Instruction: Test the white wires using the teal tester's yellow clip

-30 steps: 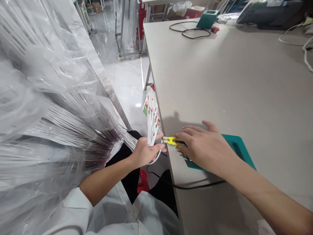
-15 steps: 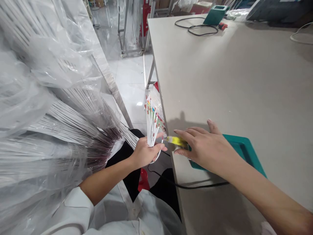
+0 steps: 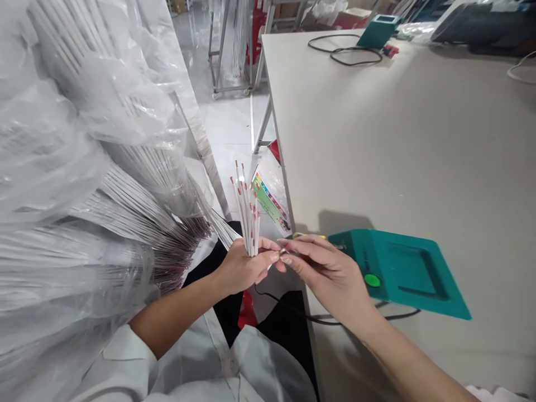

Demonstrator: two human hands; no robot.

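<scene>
My left hand (image 3: 243,268) is closed round a bundle of thin white wires (image 3: 247,215) whose reddish tips point up and away from me. One wire end pokes out past my left thumb. My right hand (image 3: 330,273) meets it there, thumb and fingers pinched on that end; the small tip between them is hard to make out. Just beyond my right hand lies the teal device (image 3: 412,273), with a green round button (image 3: 372,280) and a recessed tray. Its yellow part (image 3: 310,236) is mostly hidden behind my right fingers.
Large bundles of white wires (image 3: 138,195) under clear plastic fill the left side. The pale table (image 3: 377,145) stretches away on the right, with a second teal device (image 3: 379,32) and a looped black cable (image 3: 335,50) at its far end. A wheeled rack (image 3: 230,50) stands behind.
My right hand has come left and down from the yellow part to the wire end at my left hand, uncovering the teal device. The bundle has shifted slightly left; the view has shifted a little.
</scene>
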